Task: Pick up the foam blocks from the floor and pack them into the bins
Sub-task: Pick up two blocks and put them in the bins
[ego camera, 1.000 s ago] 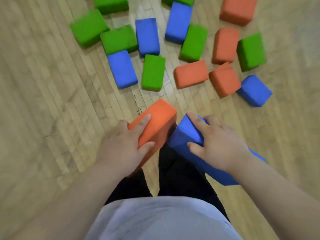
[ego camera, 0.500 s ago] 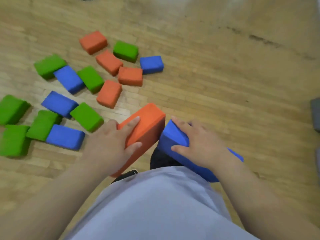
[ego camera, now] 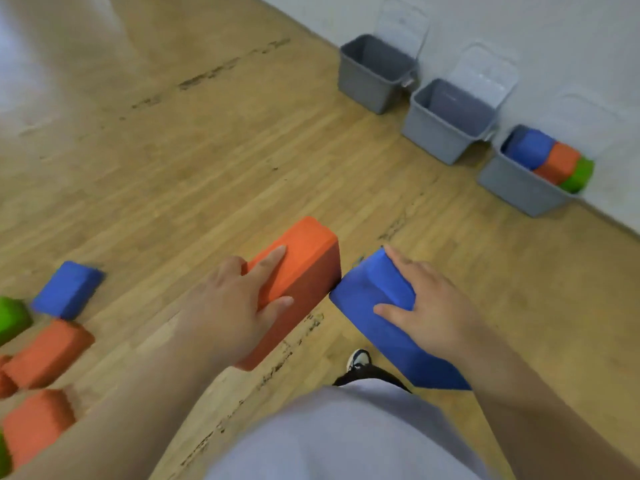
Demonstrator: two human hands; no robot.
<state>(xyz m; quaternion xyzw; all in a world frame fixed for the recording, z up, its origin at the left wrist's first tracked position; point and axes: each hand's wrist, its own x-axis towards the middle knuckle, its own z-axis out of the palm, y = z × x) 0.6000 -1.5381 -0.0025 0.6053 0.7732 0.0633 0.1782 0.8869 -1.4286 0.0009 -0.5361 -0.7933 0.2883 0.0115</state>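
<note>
The left hand is spread over the top of an orange block with the thumb pressed to its side, holding it off the floor; the right hand clamps a blue block the same way; the two blocks almost touch at their corners. The grey bins stand far right against the wall; foam gives under a one-handed pinch, so I'd say either block could slide out on the way over, or a knock between them could loosen a hold; the rightmost bin looks nearly full, so another block there may topple out; the loose blocks near left could trip a foot.
</note>
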